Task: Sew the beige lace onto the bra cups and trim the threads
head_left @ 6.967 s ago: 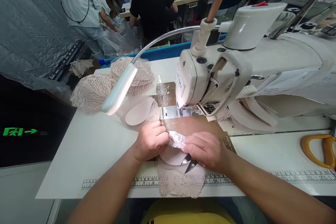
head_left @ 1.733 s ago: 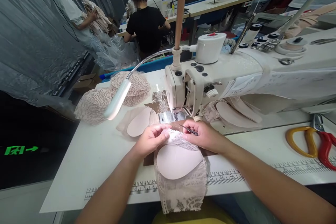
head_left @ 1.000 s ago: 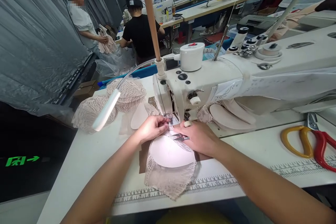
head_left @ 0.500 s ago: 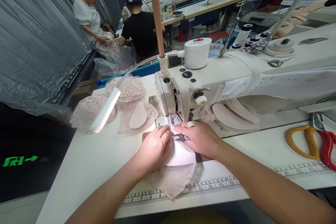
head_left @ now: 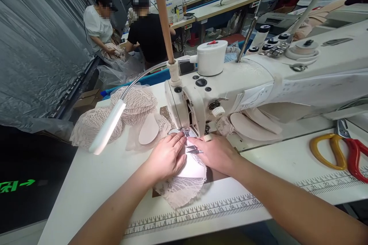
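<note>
Under one sewing machine (head_left: 214, 80), two hands press one lace piece (head_left: 184, 189).

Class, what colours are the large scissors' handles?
One yellow-orange, one red; clearest in the head view.

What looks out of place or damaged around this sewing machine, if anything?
No spill or damage shows. The oddest thing is the small snips: their blades stick out, parted, from under the right hand, over the lace piece and near the sewing machine, where they could snag.
</note>
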The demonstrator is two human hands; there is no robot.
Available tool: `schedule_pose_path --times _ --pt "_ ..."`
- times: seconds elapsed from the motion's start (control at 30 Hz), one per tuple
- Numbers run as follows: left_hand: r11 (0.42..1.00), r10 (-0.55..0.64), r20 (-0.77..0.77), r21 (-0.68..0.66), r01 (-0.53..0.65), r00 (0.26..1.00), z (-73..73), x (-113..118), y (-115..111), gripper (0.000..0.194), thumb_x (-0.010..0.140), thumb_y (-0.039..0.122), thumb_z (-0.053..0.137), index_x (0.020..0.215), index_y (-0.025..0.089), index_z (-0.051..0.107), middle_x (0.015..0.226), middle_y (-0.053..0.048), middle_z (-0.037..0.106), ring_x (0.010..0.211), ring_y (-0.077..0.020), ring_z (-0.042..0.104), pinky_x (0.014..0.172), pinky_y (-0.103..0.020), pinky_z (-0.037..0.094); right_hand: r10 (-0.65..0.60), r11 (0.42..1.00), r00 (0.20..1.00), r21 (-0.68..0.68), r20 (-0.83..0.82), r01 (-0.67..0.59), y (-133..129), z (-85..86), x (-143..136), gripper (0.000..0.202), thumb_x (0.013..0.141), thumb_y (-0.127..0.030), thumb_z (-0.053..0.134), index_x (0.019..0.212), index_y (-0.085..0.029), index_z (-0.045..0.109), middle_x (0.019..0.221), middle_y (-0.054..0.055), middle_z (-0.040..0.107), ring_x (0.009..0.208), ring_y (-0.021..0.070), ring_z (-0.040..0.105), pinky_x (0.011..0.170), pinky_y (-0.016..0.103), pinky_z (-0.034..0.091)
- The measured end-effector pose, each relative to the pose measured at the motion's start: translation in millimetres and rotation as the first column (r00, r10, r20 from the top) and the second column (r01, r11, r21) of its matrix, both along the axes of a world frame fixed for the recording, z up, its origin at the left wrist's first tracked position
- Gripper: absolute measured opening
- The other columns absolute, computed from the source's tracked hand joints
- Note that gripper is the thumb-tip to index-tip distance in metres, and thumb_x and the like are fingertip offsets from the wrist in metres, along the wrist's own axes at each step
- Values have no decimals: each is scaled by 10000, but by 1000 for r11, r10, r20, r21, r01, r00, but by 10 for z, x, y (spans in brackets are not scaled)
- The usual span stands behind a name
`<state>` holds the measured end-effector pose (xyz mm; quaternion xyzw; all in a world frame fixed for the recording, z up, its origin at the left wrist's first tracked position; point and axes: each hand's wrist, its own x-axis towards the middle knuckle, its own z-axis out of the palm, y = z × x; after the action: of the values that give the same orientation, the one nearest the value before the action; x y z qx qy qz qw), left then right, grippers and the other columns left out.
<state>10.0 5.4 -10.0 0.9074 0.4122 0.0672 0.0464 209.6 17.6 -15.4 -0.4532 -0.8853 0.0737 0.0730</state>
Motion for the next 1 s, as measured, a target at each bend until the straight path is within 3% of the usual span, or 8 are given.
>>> schedule_pose_path --times 0.2,0.33,0.43,0.57,0.7,0.83,1.0 --pt "996 -88 30 -12 89 996 71 -50 122 448 853 265 455 1250 72 535 1211 -183 599 1104 -298 542 955 -467 448 -6 1000 1000 4 -3 6 6 -17 -5 375 847 -214 436 1172 -236 622 837 75 681 694 199 585 590 294 384" --pt "994 -108 -46 -26 107 993 147 -103 135 422 839 181 438 1231 73 552 1181 -169 620 1091 -290 550 939 -450 460 31 999 998 15 -46 -30 10 -55 54 363 877 -240 403 1154 -253 637 866 72 676 675 193 567 583 290 368" --pt "994 -103 -70 17 104 992 167 -127 82 415 823 121 437 1218 88 559 1239 -156 591 1149 -302 514 1010 -507 386 16 1000 995 15 -97 -15 2 -60 93 356 891 -264 387 1123 -249 657 800 66 658 634 180 539 566 282 352" --pt "992 -98 25 78 96 995 112 -74 -15 369 845 83 405 1160 124 593 1228 -149 598 1133 -278 530 1052 -567 299 29 998 989 -43 -147 -36 -14 -52 91 351 857 -240 438 1144 -256 640 822 53 659 687 177 551 597 266 379" --pt "994 -72 88 87 64 993 -4 -7 -64 343 891 203 415 1183 127 578 1168 -146 629 1038 -259 576 1025 -539 332 58 994 992 -87 -109 -67 -19 -62 69 363 816 -182 473 1132 -243 640 917 60 673 780 185 578 660 262 404" --pt "993 -74 81 93 66 994 -78 -11 -68 438 898 366 440 1226 97 551 1200 -150 610 1060 -286 550 1039 -522 306 95 990 992 -100 -84 -103 -13 -43 72 364 826 -167 443 1132 -226 633 926 49 675 733 173 566 619 259 387" --pt "994 -70 71 85 64 995 -67 -24 -57 439 893 375 439 1193 85 577 1190 -149 615 1049 -287 551 1021 -507 322 93 991 992 -83 -85 -101 -13 -20 68 371 823 -157 440 1138 -230 621 904 37 671 701 166 547 595 263 363"
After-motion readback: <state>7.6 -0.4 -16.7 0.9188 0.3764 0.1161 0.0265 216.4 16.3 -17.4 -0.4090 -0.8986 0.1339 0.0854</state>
